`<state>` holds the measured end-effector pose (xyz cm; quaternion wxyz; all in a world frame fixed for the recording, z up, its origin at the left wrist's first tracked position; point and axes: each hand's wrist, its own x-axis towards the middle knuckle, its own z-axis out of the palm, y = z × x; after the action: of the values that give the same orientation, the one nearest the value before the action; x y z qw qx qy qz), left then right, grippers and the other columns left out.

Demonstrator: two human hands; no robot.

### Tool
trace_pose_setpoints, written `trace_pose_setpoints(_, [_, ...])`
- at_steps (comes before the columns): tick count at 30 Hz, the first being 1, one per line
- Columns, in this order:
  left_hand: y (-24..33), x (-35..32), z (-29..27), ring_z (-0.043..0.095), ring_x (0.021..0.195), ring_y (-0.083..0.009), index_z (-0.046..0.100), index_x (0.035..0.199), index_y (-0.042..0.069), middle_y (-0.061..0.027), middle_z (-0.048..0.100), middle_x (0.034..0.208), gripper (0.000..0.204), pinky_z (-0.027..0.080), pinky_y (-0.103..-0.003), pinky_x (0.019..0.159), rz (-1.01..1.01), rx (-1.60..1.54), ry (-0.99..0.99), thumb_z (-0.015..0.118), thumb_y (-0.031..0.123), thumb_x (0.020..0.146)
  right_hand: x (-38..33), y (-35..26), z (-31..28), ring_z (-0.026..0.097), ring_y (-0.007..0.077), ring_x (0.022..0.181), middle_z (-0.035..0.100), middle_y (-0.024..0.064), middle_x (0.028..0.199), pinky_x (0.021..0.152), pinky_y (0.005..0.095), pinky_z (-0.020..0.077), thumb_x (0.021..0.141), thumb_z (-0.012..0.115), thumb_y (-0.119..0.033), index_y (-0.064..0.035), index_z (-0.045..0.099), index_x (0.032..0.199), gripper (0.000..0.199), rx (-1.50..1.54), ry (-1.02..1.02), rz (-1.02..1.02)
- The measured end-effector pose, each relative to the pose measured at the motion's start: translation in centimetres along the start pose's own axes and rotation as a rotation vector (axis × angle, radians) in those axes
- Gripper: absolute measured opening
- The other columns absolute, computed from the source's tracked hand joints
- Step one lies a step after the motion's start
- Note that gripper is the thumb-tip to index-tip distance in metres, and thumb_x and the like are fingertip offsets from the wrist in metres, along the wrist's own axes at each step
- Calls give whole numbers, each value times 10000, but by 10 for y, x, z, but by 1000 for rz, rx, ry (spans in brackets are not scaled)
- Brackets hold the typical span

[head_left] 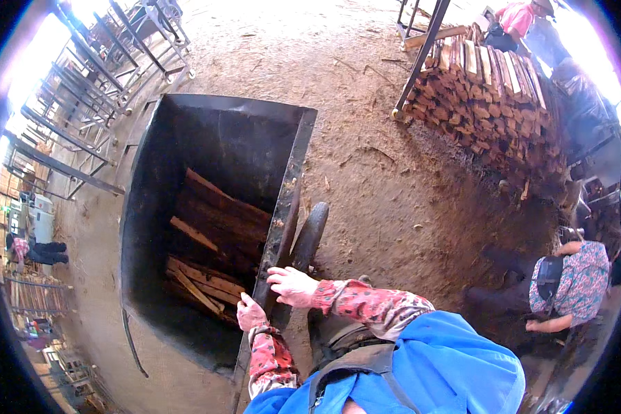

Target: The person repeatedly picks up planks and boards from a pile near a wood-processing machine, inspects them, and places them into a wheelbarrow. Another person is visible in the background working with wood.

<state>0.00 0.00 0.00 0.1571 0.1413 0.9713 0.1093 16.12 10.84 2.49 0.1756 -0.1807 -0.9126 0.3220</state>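
A deep black metal cart (217, 127) stands in front of me, on my left. Several rough wood slabs (217, 207) and narrower split pieces (203, 283) lie at its bottom. My left hand (251, 314) is closed over the cart's near rim, fingers curled toward the inside. Just beyond it, my right hand (293, 286) rests its fingertips on the same rim with the fingers apart. A dark wheel (312, 231) stands beside the cart's outer wall, close to my right hand. Patterned red sleeves cover both forearms.
A big stack of split firewood (479, 103) stands at the far right beside a metal frame (421, 58). One person (569, 283) is bent over at the right; another person (514, 24) is behind the stack. Metal racks (83, 90) line the far left. Brown dirt floor (366, 165) surrounds the cart.
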Motion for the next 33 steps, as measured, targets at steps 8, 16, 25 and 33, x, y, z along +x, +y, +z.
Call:
trace_pose_setpoints(8, [2, -5, 4, 642, 1022, -392, 699, 1133, 107, -168, 701, 1075, 634, 486, -497, 865, -46, -10, 4, 403, 632, 934, -175, 92, -23, 643, 417, 897, 669, 226, 901, 773, 512, 521, 828, 610, -385, -28, 676, 933, 378, 95, -388, 836])
trace_pose_setpoints(16, [0, 1, 17, 655, 992, -380, 712, 1079, 85, -164, 710, 1048, 632, 490, -488, 848, -42, -34, 50, 415, 622, 928, -379, 135, -18, 673, 384, 940, 707, 205, 942, 853, 468, 528, 772, 652, -426, -58, 744, 966, 427, 35, -374, 1240])
trace_pose_setpoints(25, [-7, 5, 12, 657, 991, -375, 712, 1066, 89, -163, 709, 1051, 633, 489, -496, 860, -12, -22, 2, 384, 616, 940, -345, 103, 16, 680, 339, 957, 717, 166, 992, 877, 444, 521, 797, 644, -437, -84, 749, 997, 420, 174, -199, 1299])
trace_pose_setpoints(33, [2, 0, -2, 602, 1090, -424, 654, 1163, 14, -229, 659, 1153, 706, 453, -492, 941, 113, -36, -159, 335, 612, 966, -286, 48, 83, 673, 351, 966, 711, 184, 975, 878, 440, 514, 823, 655, -383, -78, 739, 1017, 371, 269, -58, 1150])
